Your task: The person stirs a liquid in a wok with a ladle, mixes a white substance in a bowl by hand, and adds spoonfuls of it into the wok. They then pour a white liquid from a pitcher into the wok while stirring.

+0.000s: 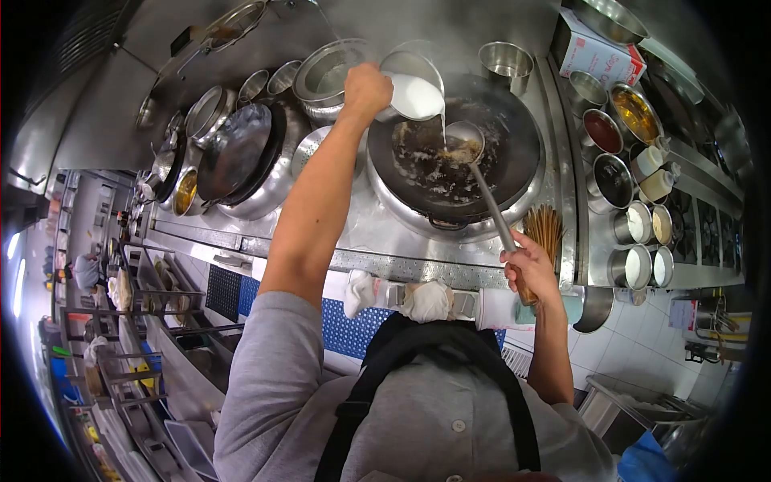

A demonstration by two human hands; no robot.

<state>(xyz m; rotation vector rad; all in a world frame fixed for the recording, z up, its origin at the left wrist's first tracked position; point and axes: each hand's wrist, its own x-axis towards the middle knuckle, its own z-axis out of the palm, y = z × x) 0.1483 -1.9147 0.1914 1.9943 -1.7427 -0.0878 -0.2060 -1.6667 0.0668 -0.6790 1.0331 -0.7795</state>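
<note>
My left hand [369, 88] grips a bowl of white liquid [417, 98], tilted over the wok [510, 153]. A thin white stream falls from its lip toward the ladle's round bowl [464, 142]. My right hand [532, 269] is wrapped round the wooden handle of the ladle, whose metal shaft [495, 210] slants up into the wok. Brown liquid with pale foam [434, 173] lies in the wok. Part of the bowl's near side is hidden behind my left hand.
A bamboo brush [544, 229] stands right of the wok. Seasoning containers [613, 181] line the right side. Metal pots [321, 76] and a second dark wok [237, 153] are at the left. A metal pot [506, 66] stands behind the wok, and folded cloths [427, 302] hang along the front edge.
</note>
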